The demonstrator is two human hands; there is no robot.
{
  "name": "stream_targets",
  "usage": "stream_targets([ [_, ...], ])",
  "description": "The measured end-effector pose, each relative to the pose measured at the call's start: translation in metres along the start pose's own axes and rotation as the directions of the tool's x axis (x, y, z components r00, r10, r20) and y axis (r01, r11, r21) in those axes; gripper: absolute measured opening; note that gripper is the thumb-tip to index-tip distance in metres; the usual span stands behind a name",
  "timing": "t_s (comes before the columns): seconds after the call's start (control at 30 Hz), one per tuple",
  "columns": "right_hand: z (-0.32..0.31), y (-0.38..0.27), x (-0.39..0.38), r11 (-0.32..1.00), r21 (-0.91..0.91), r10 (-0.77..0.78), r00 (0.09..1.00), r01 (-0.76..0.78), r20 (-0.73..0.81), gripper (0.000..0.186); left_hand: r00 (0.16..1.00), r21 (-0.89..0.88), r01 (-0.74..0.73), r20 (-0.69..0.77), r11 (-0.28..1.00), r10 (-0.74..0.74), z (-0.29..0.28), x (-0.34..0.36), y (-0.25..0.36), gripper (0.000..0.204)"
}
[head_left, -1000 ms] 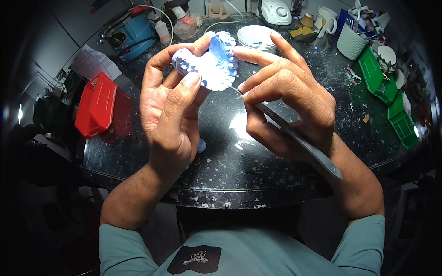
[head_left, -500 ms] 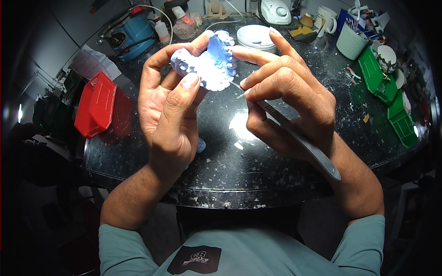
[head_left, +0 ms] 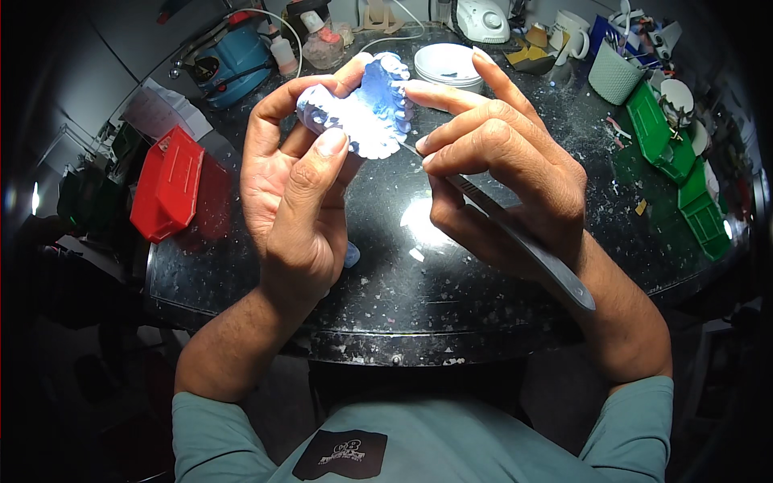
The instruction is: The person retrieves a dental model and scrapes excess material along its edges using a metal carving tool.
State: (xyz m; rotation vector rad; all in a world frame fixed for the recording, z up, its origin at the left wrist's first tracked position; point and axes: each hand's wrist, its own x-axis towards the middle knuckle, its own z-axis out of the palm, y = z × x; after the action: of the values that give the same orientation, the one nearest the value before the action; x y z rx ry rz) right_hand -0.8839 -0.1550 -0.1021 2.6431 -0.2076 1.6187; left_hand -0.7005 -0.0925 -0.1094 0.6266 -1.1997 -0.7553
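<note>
left hand (head_left: 298, 201) gripped blue dental cast (head_left: 362, 109) above bench's far edge | right hand (head_left: 503, 173) pinched knife (head_left: 515, 241), tip touching cast's right side

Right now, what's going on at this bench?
A person is working on a blue dental cast, held up over a dark speckled worktop. The left hand grips the cast from below, thumb pressed on its near edge. The right hand holds a slim metal-bladed knife, its tip touching the cast's right side. A red box sits to the left, green bins to the right, a white bowl behind.
</note>
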Motion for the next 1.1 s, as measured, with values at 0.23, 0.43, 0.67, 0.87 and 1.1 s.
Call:
stream_targets([
  [0.23, 0.0031, 0.0025, -0.0020, 1.000, -0.010, -0.014, 0.999, 0.014, -0.029, 0.024, 0.997, -0.133, 0.056, 0.061, 0.990, -0.048, -0.0074, 0.0007, -0.0010, 0.042],
  [0.43, -0.0009, -0.0013, -0.0004, 1.000, 0.029, -0.006, 1.000, 0.006, -0.011, 0.026, 0.998, -0.144, 0.049, 0.053, 0.988, -0.041, -0.0037, -0.0002, 0.0005, 0.042],
  [0.67, 0.0005, -0.0032, -0.0012, 0.998, 0.056, -0.004, 1.000, 0.004, -0.004, 0.026, 0.997, -0.163, 0.049, 0.065, 0.985, -0.039, -0.0063, -0.0001, 0.0011, 0.042],
  [0.87, -0.0001, -0.0047, -0.0003, 0.998, 0.060, 0.012, 1.000, -0.012, 0.002, 0.026, 0.998, -0.159, 0.054, 0.050, 0.986, -0.046, -0.0050, -0.0002, 0.0025, 0.042],
  [1.1, 0.0033, -0.0048, 0.0003, 0.998, 0.052, 0.022, 1.000, -0.021, -0.007, 0.025, 0.998, -0.166, 0.051, 0.050, 0.985, -0.043, -0.0073, -0.0001, 0.0017, 0.042],
])
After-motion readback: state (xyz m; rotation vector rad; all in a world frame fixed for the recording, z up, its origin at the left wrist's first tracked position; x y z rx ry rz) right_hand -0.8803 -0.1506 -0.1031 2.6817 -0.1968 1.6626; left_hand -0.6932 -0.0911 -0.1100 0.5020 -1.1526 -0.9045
